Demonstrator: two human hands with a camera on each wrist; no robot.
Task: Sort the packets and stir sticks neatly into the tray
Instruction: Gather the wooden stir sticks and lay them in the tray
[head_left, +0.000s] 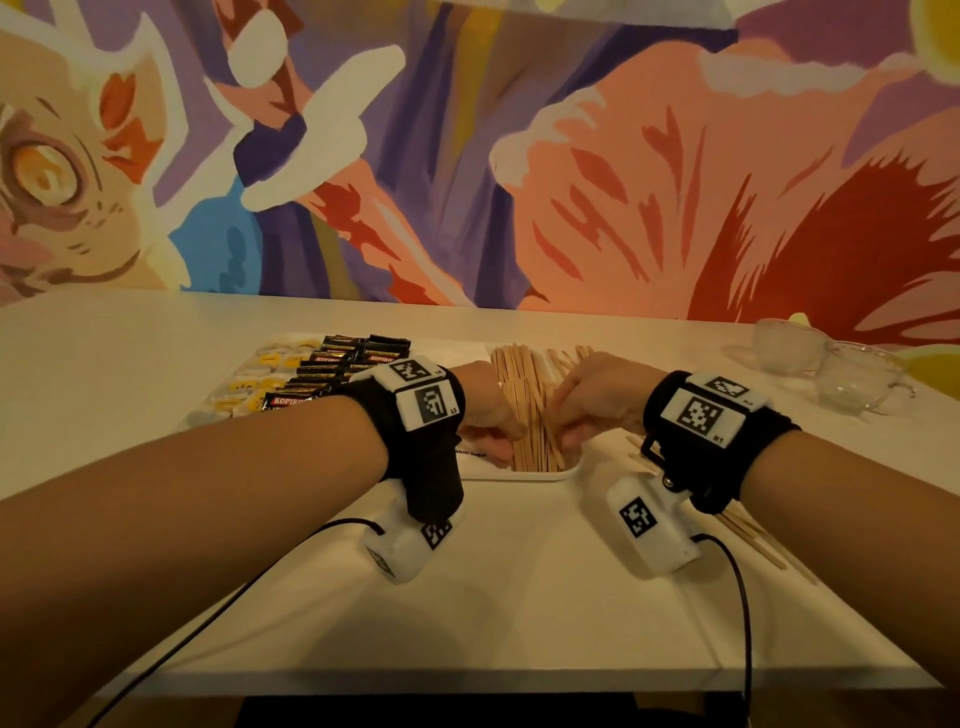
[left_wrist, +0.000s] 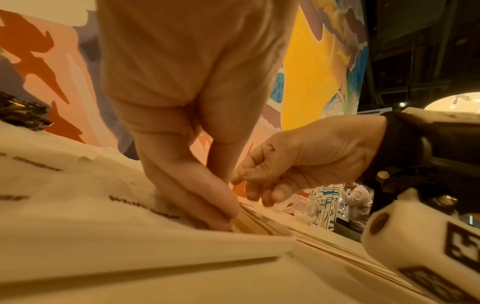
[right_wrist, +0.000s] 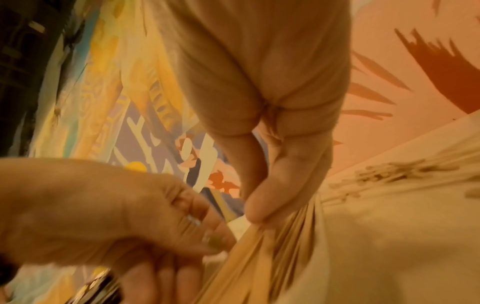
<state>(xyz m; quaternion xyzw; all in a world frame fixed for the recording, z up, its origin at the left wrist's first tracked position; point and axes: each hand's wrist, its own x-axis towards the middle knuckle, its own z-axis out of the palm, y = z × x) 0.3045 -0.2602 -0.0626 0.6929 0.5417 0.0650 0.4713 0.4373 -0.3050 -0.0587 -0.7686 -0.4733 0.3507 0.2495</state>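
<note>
A white tray (head_left: 519, 477) lies on the table. Its left part holds yellow-and-white packets (head_left: 260, 376), then black Kopiko packets (head_left: 343, 364). Wooden stir sticks (head_left: 519, 379) fill the right compartment in a long bundle. Both hands meet at the near end of that bundle. My left hand (head_left: 506, 444) presses its straight fingers (left_wrist: 207, 205) against the bundle's left side. My right hand (head_left: 566, 434) pinches the sticks (right_wrist: 259, 257) from the right, with its thumb (right_wrist: 270, 201) pushed down onto them. The compartment labelled "White sugar" is mostly hidden by my left hand.
Several loose stir sticks (head_left: 763, 540) lie on the table right of the tray, partly under my right wrist. Clear glass cups (head_left: 831, 364) stand at the far right. A painted wall runs behind the table. Cables trail from both wrist cameras over the near edge.
</note>
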